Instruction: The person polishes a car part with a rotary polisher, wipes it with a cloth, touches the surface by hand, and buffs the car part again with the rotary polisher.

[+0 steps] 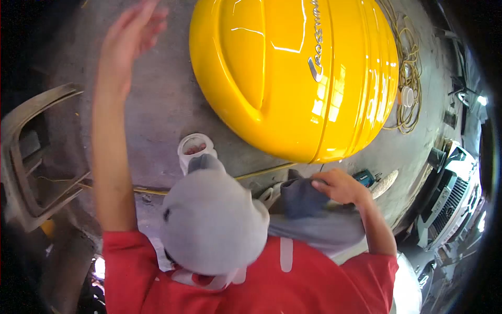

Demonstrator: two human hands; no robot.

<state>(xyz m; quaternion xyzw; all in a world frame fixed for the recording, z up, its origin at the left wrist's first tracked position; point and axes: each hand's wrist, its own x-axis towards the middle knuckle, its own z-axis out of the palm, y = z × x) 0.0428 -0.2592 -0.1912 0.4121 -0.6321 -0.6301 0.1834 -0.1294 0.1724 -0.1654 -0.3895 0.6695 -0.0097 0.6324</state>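
Note:
My left hand (137, 29) is raised at the top left beside the large glossy yellow vehicle panel (282, 83), which has chrome "Crosswind" lettering. The hand is blurred; its fingers look loosely apart with nothing in them. At the lower middle, my right hand (339, 185) is closed over a bunched dark blue-grey cloth (303, 198) near my bent leg. How much of the cloth the fingers grip is partly hidden. My grey-clad knee (214, 225) rises in front of my red shirt, with my white sandal (195, 149) beyond it on the floor.
A teal power tool (365, 178) lies right of my right hand. A coiled yellow hose (410, 63) and a white cup (407, 97) sit beyond the panel. At right is a vehicle front piece with a grille (449, 201). A bare frame part (15, 141) stands at left.

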